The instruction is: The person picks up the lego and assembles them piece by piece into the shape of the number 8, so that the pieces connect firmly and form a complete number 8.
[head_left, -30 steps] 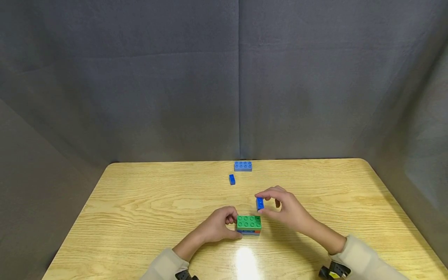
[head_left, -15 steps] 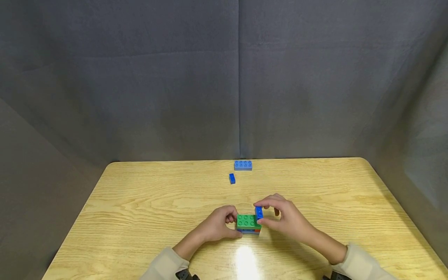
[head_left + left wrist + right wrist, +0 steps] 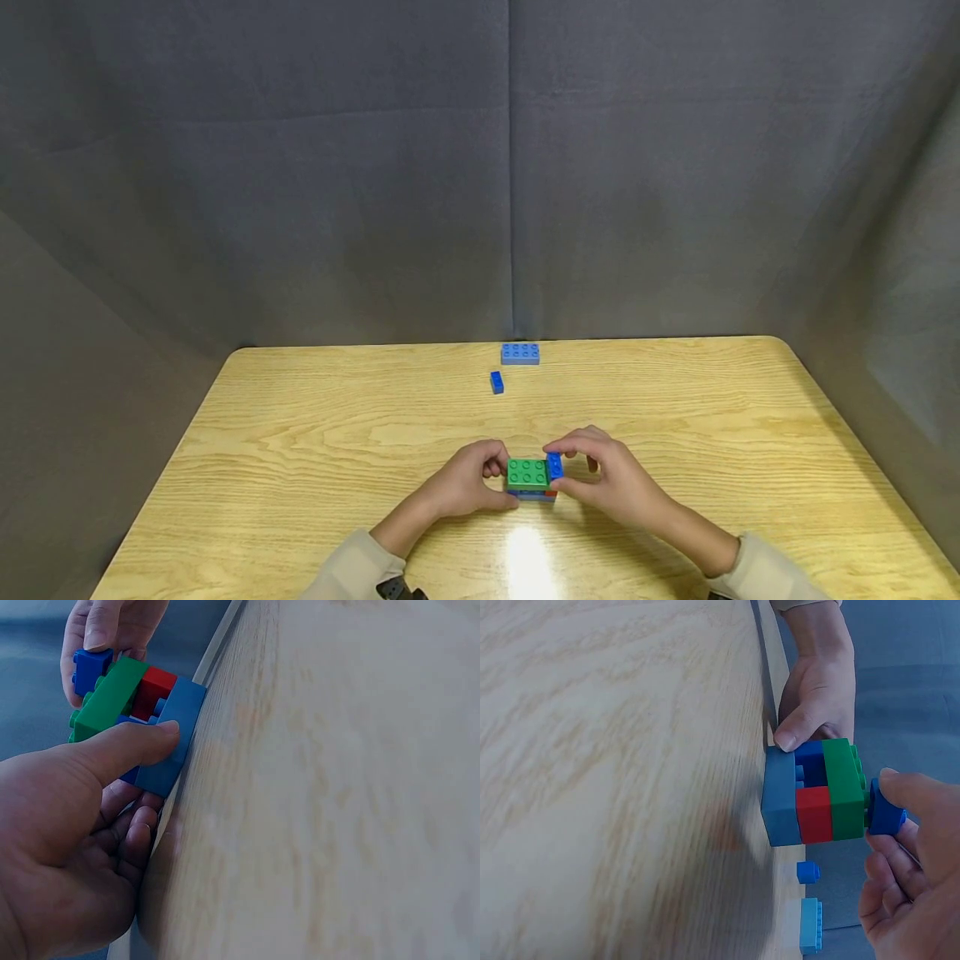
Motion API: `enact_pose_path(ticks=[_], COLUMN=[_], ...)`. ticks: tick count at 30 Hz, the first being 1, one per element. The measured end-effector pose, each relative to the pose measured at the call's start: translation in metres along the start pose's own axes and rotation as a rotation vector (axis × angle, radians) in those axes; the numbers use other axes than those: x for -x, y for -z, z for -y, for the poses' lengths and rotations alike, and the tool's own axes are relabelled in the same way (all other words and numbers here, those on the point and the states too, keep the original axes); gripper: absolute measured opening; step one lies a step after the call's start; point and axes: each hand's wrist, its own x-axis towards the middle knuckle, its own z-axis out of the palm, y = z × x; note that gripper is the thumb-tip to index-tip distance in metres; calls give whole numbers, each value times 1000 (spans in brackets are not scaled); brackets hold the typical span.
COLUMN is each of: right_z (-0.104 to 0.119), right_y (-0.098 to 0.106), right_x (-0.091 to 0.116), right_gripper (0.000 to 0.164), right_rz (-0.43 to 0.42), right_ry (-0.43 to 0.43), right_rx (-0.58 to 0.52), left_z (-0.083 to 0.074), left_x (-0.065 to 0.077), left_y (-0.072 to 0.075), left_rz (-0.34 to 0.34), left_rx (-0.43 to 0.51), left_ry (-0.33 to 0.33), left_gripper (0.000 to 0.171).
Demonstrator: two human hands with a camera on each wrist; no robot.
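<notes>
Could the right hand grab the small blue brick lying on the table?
Probably not: the right hand pinches another blue brick above the green brick, though the way to the loose brick looks free.

No legible lettering (or numbers) anywhere.

- Left hand (image 3: 474,482): gripping at the green brick (image 3: 527,473), by its left end; thumb (image 3: 139,748) stretched along the near side, below its level, fingers curled toward the far side.
- Right hand (image 3: 617,485): pinching just above the green brick's right end, thumb nearer, fingertips (image 3: 551,448) farther.
- Left forearm (image 3: 408,523): slants in from the green brick's near left.
- Right forearm (image 3: 697,533): slants in from its near right.
</notes>
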Motion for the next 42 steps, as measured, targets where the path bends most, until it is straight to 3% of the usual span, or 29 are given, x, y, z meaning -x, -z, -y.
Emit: enact_pose_path(ticks=[7, 23, 42], right_z=[0, 3, -3], right_y=[-2, 0, -11], right_x=[1, -5, 2], right_gripper=[35, 34, 36], right_rz=[-11, 34, -11], right_ry=[-3, -147, -176], right_rx=[3, -12, -48], left_z=[0, 0, -1], left_x=[0, 0, 0], left_y=[0, -1, 0], left_rz=[-3, -1, 8], left_rx=[-2, 7, 5], left_ry=[2, -4, -10], left_gripper=[32, 33, 32])
